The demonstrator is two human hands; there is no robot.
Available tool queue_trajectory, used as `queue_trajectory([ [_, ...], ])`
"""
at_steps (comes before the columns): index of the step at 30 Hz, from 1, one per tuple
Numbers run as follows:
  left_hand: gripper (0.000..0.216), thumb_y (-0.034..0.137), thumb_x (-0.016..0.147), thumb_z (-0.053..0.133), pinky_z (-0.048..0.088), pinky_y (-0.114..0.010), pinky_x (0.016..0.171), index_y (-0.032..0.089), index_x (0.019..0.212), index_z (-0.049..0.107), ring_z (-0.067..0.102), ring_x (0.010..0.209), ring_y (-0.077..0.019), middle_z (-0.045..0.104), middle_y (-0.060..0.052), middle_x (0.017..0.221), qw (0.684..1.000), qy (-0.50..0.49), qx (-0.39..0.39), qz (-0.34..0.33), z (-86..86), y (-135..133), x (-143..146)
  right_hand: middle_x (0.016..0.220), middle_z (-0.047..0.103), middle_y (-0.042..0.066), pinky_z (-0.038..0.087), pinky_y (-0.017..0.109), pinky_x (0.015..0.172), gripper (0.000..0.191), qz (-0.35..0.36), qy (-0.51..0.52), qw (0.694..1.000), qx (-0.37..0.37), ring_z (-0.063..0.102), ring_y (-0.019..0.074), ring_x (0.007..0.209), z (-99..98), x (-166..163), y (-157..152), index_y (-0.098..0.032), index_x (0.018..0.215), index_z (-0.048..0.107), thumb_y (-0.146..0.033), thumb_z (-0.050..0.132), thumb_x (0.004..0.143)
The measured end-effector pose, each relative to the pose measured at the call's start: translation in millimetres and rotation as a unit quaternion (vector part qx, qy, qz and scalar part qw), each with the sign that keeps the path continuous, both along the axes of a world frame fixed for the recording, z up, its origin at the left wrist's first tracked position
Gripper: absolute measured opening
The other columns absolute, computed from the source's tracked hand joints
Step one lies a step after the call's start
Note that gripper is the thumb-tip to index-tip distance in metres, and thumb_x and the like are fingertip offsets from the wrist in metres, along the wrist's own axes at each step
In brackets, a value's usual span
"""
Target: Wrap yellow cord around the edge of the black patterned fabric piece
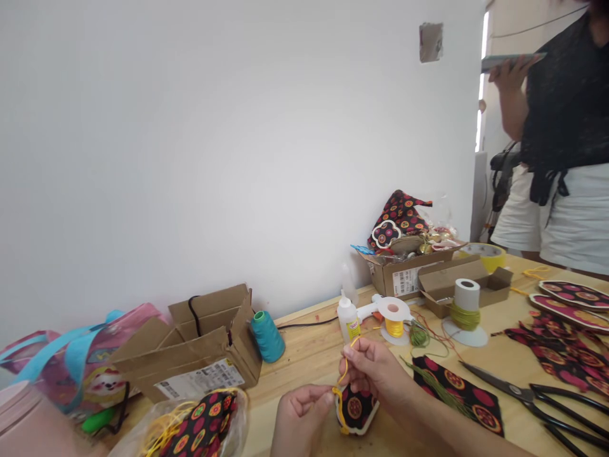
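My left hand (304, 416) pinches a yellow cord (341, 381) between thumb and forefinger. Higher up, my right hand (373, 368) grips the same cord, its end looping above my fingers. Beneath and between the hands is a small dark patterned fabric piece (356, 409) with a cream edge; yellow cord runs along its left side. My right hand covers its upper right part, and I cannot tell whether the fingers also hold it. A white glue bottle (349, 319) stands just behind my right hand, beside a spool of yellow cord (394, 324).
Black-handled scissors (528, 397), patterned cloth (459, 390) and a green cord spool (466, 311) lie right. Cardboard boxes (204, 362) and a teal thread cone (268, 336) stand left, near a bag of yellow cords (190, 425). Another person (566, 108) stands at the far right holding a flat object.
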State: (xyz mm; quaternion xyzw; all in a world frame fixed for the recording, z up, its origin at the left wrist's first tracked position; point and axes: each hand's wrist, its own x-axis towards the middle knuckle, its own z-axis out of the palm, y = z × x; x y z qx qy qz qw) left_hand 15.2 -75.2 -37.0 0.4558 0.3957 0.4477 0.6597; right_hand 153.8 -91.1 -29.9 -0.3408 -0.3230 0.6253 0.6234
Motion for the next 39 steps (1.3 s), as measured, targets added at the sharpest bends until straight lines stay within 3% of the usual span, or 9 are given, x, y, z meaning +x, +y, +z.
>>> queue_trajectory([
  [8, 0.022, 0.03, 0.038, 0.076, 0.038, -0.019, 0.044, 0.012, 0.046, 0.067, 0.05, 0.037, -0.0096, 0.057, 0.001, 0.032, 1.0, 0.012, 0.004, 0.013, 4.7, -6, 6, 0.05, 0.058, -0.003, 0.034, 0.013, 0.038, 0.032, -0.05, 0.029, 0.998, 0.001, 0.053, 0.0049, 0.04, 1.3, 4, 3, -0.013, 0.057, 0.045, -0.038, 0.067, 0.058],
  [20, 0.023, 0.029, 0.037, 0.077, 0.039, -0.019, 0.041, 0.013, 0.051, 0.068, 0.053, 0.036, -0.0105, 0.064, -0.003, 0.038, 0.999, -0.01, 0.017, 0.03, 5.0, -7, 5, 0.052, 0.059, -0.003, 0.035, 0.013, 0.037, 0.034, -0.014, 0.018, 1.0, -0.014, 0.053, 0.006, 0.041, -1.3, 7, 5, -0.015, 0.06, 0.043, -0.039, 0.066, 0.057],
  [25, 0.023, 0.029, 0.033, 0.078, 0.036, -0.017, 0.036, 0.014, 0.047, 0.066, 0.038, 0.026, -0.0035, 0.055, 0.004, 0.028, 0.999, -0.017, 0.003, 0.045, 6.7, -6, 6, 0.054, 0.061, -0.002, 0.035, 0.012, 0.035, 0.033, -0.006, -0.04, 0.998, -0.047, 0.054, 0.0067, 0.041, -0.9, 10, 6, -0.014, 0.06, 0.046, -0.041, 0.065, 0.057],
  [29, 0.024, 0.029, 0.034, 0.078, 0.035, -0.016, 0.035, 0.014, 0.046, 0.065, 0.036, 0.025, -0.0029, 0.051, 0.006, 0.026, 0.999, -0.025, -0.009, 0.046, 5.4, -4, 3, 0.037, 0.053, -0.002, 0.027, 0.013, 0.027, 0.043, -0.007, -0.138, 0.99, -0.023, 0.044, 0.006, 0.027, -1.7, 9, 5, -0.014, 0.051, 0.047, -0.054, 0.048, 0.065],
  [31, 0.024, 0.03, 0.035, 0.077, 0.035, -0.016, 0.036, 0.014, 0.047, 0.064, 0.038, 0.026, -0.0037, 0.048, 0.007, 0.025, 0.999, -0.02, -0.01, 0.047, 3.4, -2, 2, 0.028, 0.045, -0.003, 0.023, 0.015, 0.025, 0.052, -0.002, -0.193, 0.981, 0.006, 0.035, 0.0049, 0.021, -0.6, 6, 2, -0.014, 0.043, 0.045, -0.058, 0.037, 0.07],
  [33, 0.024, 0.03, 0.035, 0.077, 0.035, -0.017, 0.037, 0.014, 0.047, 0.064, 0.043, 0.029, -0.0062, 0.047, 0.007, 0.025, 0.999, -0.01, -0.007, 0.048, 0.8, -1, 1, 0.03, 0.043, -0.004, 0.024, 0.015, 0.027, 0.05, -0.035, -0.255, 0.965, 0.057, 0.033, 0.0043, 0.023, 2.1, 3, -4, -0.014, 0.043, 0.046, -0.053, 0.037, 0.073],
  [36, 0.024, 0.031, 0.038, 0.076, 0.037, -0.018, 0.04, 0.013, 0.049, 0.064, 0.051, 0.037, -0.0103, 0.057, 0.002, 0.034, 1.0, -0.001, 0.007, 0.029, -4.3, 0, 0, 0.059, 0.056, 0.002, 0.033, 0.016, 0.038, 0.023, -0.098, -0.37, 0.906, 0.181, 0.043, 0.006, 0.04, 6.8, 0, -13, -0.013, 0.066, 0.058, -0.035, 0.052, 0.07],
  [38, 0.023, 0.031, 0.042, 0.075, 0.036, -0.018, 0.04, 0.012, 0.052, 0.065, 0.051, 0.039, -0.0104, 0.062, 0.0, 0.041, 1.0, 0.005, 0.017, 0.004, -8.1, 1, -2, 0.081, 0.057, 0.004, 0.036, 0.017, 0.043, 0.019, -0.094, -0.416, 0.875, 0.229, 0.047, 0.0065, 0.047, 7.2, -1, -17, -0.016, 0.084, 0.059, -0.026, 0.056, 0.069],
  [39, 0.022, 0.03, 0.044, 0.074, 0.035, -0.018, 0.04, 0.012, 0.053, 0.066, 0.05, 0.038, -0.0095, 0.061, 0.0, 0.04, 1.0, 0.008, 0.019, -0.008, -9.9, 2, -3, 0.083, 0.056, 0.004, 0.036, 0.017, 0.043, 0.019, -0.078, -0.43, 0.869, 0.231, 0.047, 0.0068, 0.049, 6.0, -2, -17, -0.017, 0.087, 0.058, -0.024, 0.055, 0.069],
])
